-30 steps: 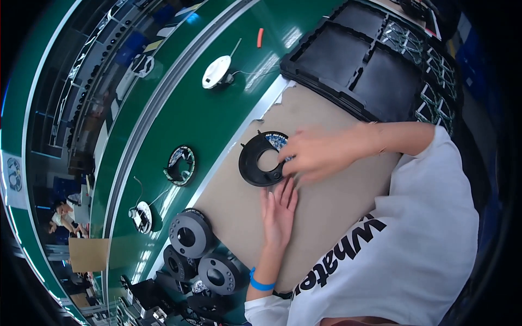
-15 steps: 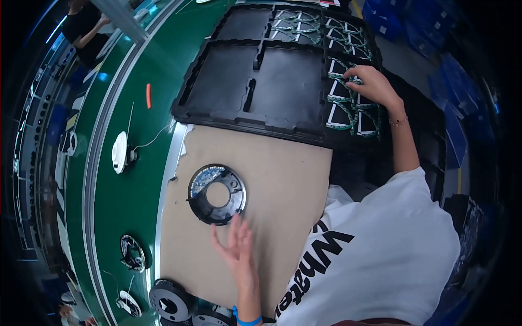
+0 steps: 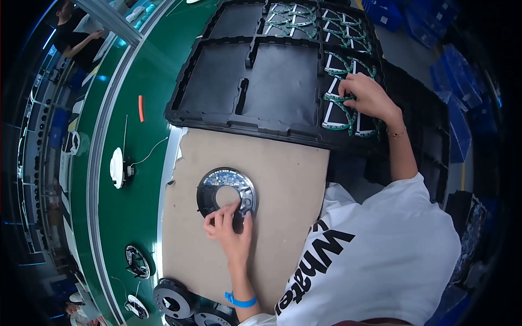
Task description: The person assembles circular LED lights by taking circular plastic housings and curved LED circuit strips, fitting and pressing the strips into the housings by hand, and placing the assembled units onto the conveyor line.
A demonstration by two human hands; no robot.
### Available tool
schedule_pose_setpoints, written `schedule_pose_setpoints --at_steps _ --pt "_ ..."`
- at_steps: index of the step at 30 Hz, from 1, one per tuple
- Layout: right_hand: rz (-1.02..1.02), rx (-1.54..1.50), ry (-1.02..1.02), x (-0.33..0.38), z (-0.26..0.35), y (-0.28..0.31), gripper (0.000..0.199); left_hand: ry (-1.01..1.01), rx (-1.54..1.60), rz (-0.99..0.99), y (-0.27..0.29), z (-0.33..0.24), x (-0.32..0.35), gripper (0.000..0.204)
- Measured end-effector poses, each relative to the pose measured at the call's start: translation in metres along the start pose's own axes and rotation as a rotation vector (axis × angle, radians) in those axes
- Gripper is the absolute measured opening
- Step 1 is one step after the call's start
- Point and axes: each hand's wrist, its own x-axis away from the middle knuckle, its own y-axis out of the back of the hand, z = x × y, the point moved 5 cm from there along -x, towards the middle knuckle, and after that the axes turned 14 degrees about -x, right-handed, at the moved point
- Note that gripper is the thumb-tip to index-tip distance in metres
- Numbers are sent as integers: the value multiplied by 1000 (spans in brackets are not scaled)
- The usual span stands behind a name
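The green counter (image 3: 125, 217) carries a brown cardboard sheet (image 3: 283, 190) that gives my work a soft bed. Beyond it sits the black compartment tray (image 3: 244, 92). The round ring-shaped housing (image 3: 225, 193) lies flat on the cardboard, and my left hand (image 3: 228, 228) rests spread on its near rim, steadying it. My right hand (image 3: 370, 98) is closed on a green circuit strip (image 3: 340, 98) in the tray's right-hand pockets.
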Motion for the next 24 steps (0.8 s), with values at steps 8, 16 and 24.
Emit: schedule_pose_setpoints --at_steps 8,16,24 --pt "-388 -209 99 4 18 33 4 3 283 -48 15 40 10 20" --pt "-303 -678 504 10 143 13 11 34 471 -46 23 91 23 27" --pt "655 -984 876 20 277 -91 9 -41 754 -75 41 66 50 47"
